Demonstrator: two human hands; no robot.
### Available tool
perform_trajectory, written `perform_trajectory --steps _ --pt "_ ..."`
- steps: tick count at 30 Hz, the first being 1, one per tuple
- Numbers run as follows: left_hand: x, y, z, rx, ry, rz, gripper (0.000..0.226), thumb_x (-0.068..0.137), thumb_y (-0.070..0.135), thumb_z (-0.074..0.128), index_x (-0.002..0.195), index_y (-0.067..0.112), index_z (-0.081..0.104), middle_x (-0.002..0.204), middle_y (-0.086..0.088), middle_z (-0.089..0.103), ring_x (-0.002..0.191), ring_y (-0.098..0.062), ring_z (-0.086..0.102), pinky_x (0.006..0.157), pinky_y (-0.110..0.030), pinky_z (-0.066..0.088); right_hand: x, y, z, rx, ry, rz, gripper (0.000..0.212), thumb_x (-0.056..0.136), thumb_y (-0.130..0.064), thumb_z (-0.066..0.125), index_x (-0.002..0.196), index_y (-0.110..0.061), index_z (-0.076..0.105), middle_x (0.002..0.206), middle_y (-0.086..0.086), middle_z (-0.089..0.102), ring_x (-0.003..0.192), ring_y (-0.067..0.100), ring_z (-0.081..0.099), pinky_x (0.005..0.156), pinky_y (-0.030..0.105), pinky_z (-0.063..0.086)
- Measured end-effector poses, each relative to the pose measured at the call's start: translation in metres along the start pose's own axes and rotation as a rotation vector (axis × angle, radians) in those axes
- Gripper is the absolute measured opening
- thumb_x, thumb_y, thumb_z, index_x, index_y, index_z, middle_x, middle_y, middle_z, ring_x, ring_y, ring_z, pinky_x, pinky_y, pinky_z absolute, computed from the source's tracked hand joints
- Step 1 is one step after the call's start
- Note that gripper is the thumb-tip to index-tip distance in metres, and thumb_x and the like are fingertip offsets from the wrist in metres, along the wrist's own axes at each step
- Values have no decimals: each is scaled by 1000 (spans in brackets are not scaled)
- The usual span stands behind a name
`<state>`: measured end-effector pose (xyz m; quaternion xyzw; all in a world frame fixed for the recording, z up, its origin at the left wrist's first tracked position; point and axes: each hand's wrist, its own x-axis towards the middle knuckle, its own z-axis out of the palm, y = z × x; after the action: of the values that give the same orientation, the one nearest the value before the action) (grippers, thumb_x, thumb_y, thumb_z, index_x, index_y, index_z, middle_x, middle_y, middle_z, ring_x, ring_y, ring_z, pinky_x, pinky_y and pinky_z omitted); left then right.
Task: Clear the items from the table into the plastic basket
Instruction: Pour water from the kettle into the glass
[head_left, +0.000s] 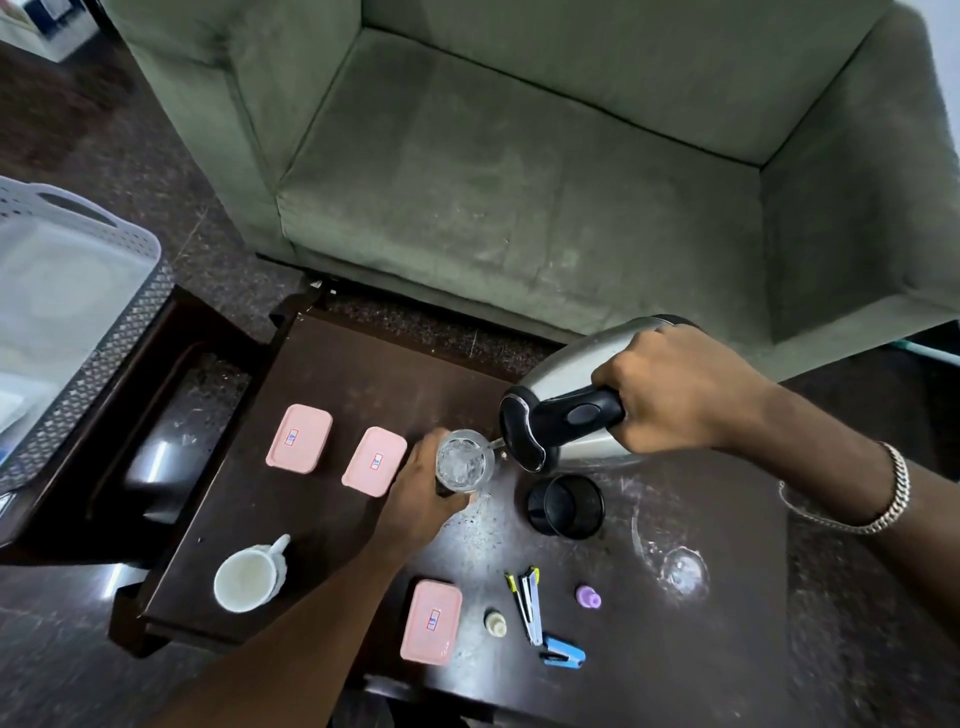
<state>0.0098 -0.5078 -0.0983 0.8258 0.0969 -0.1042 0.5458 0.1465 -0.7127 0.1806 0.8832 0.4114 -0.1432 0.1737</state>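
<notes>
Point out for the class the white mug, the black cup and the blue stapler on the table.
white mug (244, 579): head view, on its pale inner bottom.
black cup (566, 505): head view, on its dark inside.
blue stapler (563, 653): head view, on its blue top.

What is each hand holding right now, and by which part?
Right hand grips the kettle by its black handle; left hand holds the glass around its side.

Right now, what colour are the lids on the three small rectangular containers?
Pink, each rectangular container lid with a small red-and-blue sticker; clearest in the head view.
</notes>
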Motion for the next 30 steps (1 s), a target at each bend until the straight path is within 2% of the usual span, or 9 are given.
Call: perform_trajectory --steps 6,11,16,20,21,24,30 --pt "0 2 0 9 -5 -7 87 68 18 89 141 25 42 130 2 58 121 -17 57 105 -39 48 -4 2 -6 -31 21 17 22 65 -37 56 58 -19 45 52 3 50 50 30 39 53 30 32" --pt "0 1 0 19 -6 -11 86 69 19 90 141 25 42 130 2 58 121 -17 58 104 -36 48 -4 3 -10 -19 -7 21 22 66 -38 51 59 -18 46 48 -2 32 51 29 41 54 30 33" --pt "0 1 0 12 -10 -27 86 68 20 89 139 29 42 128 5 59 118 -12 58 101 -31 49 -3 6 -5 10 9 19 21 64 -37 51 59 -17 47 49 -3 38 50 29 44 51 28 29" --pt "0 1 2 15 -9 -27 86 67 23 88 139 28 42 128 6 59 118 -8 56 98 -13 42 0 5 3 24 40 -12 22 62 -37 51 54 -20 40 45 -4 33 45 27 41 46 24 17" --pt "0 1 2 14 -8 -29 86 66 23 88 139 29 42 128 6 59 118 -8 56 98 -13 43 1 5 5 24 44 -15 22 61 -37 51 54 -20 40 45 -4 33 45 26 41 46 24 17" --pt "0 1 1 9 -4 -27 86 66 20 88 140 27 43 128 4 59 118 -10 56 102 -29 48 4 6 12 61 52 -5 21 61 -36 50 54 -19 40 44 -4 36 43 26 43 46 24 23" --pt "1 1 0 -62 -24 -54 87 62 24 92 135 32 44 126 7 63 118 -9 60 101 -33 51 6 15 20 260 58 33 19 58 -31 50 50 -20 37 40 -2 34 38 13 31 43 23 21"
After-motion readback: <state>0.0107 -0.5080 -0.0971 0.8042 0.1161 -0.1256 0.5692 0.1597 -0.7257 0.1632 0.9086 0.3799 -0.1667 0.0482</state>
